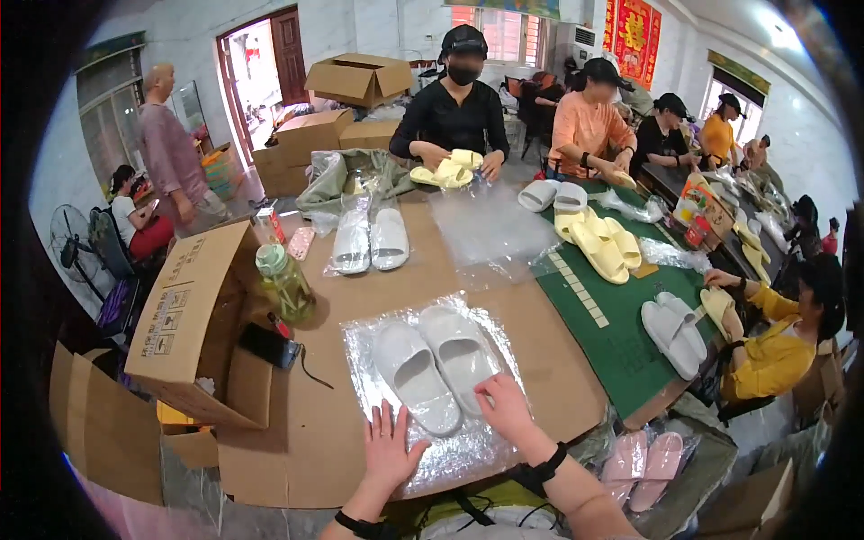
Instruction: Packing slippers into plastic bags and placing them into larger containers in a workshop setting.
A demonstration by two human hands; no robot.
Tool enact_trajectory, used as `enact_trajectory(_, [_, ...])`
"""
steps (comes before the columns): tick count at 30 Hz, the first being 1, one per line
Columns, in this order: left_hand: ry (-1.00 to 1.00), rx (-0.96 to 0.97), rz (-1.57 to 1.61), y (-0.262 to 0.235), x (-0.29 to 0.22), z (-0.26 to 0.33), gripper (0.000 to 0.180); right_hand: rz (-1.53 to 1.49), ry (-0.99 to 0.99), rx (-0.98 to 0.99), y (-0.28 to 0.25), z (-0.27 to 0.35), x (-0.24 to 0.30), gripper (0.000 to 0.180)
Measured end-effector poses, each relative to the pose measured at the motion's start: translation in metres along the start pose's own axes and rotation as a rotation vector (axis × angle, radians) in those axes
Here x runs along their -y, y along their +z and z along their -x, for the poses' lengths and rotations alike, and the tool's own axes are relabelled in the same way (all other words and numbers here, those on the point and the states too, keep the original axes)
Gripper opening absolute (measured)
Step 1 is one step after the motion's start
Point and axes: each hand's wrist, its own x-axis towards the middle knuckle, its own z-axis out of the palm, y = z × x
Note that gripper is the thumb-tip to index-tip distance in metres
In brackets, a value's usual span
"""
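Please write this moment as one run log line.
left hand: open on clear plastic | right hand: at right slipper, heel end | grey slippers: side by side, in or on plastic unclear

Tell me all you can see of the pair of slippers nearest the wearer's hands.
The pair of slippers is plain pale grey and rubbery-looking, each with a broad strap and open heel. They lie soles down, side by side, toes away from the wearer and slightly left, amid shiny clear plastic; whether they are inside is unclear. The right hand has fingers at the right slipper's heel; the left hand lies beside the other heel.
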Motion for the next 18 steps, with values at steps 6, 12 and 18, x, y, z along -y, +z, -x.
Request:
enact_trajectory(6, [-0.012,0.004,-0.002,0.003,0.002,0.002,0.085,0.266,-0.025,0.058,0.001,-0.015,0.026,0.017])
enact_trajectory(12, [-0.037,0.053,0.019,-0.004,-0.003,0.000,0.087,0.205,0.039,0.004,0.027,-0.047,0.048,0.038])
enact_trajectory(18, [-0.041,0.093,0.056,-0.001,-0.004,-0.006,0.090,0.231,0.157,0.158,0.052,-0.061,0.028,0.055])
